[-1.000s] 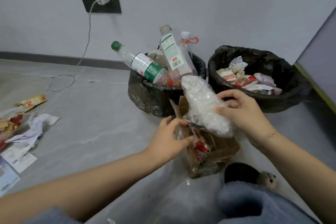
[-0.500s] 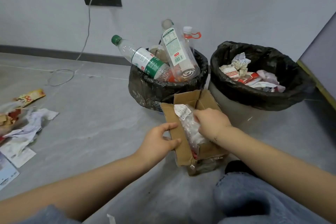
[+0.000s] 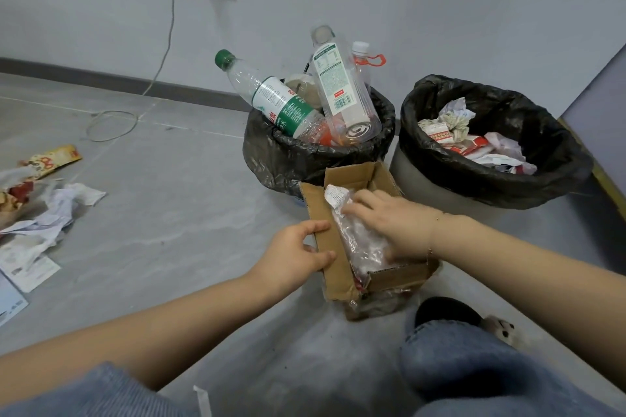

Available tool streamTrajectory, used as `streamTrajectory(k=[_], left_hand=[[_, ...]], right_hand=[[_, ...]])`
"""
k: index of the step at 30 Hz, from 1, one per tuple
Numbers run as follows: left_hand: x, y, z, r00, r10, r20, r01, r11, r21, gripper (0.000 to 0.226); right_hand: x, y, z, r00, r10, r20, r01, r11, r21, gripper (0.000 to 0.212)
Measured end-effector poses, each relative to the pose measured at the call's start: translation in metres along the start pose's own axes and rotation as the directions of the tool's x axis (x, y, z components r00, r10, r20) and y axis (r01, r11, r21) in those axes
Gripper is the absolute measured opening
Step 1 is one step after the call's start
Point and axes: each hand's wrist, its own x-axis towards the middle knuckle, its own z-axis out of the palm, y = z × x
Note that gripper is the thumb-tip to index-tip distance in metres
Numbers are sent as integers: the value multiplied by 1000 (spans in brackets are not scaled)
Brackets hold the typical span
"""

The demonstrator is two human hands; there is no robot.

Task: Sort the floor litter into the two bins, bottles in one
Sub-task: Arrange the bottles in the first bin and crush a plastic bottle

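The left hand (image 3: pixel 294 256) grips the left flap of a cardboard box (image 3: pixel 338 276) on the floor before two bins. The right hand (image 3: pixel 389 227) presses flat on a plastic bag (image 3: pixel 355 244) inside; its palm hides the grip. Bottles (image 3: pixel 342 91) fill the left bin (image 3: pixel 281 159); papers lie in the right bin (image 3: pixel 474 186). Box contents are unclear.

A grey floor (image 3: pixel 176 213) is carrying a cardboard box (image 3: pixel 338 267). Two black-lined bins (image 3: pixel 271 159) (image 3: pixel 474 179) are standing just behind the box; crumpled papers and wrappers (image 3: pixel 37 213) are lying well to its left.
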Motion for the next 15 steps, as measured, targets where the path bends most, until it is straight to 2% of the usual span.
streamTrajectory(k=[2, 5, 9, 12, 15], left_hand=[[1, 1, 0, 1000, 8, 3, -8, 1000, 23, 56], [2, 2, -1, 1000, 14, 8, -14, 999, 47, 56], [3, 0, 2, 999, 28, 17, -29, 996, 81, 56], [5, -2, 1, 999, 27, 26, -29, 997, 75, 57], [3, -2, 2, 999, 24, 44, -26, 998, 51, 57]], right_hand=[[5, 2, 3, 992, -33, 122, 39, 998, -41, 97], [19, 0, 9, 952, -33, 303, 65, 993, -94, 91], [42, -7, 22, 916, 63, 395, 4, 986, -166, 71], [62, -15, 39, 863, 141, 485, -7, 963, -268, 72], [74, -16, 64, 845, 177, 504, 50, 913, -404, 77]])
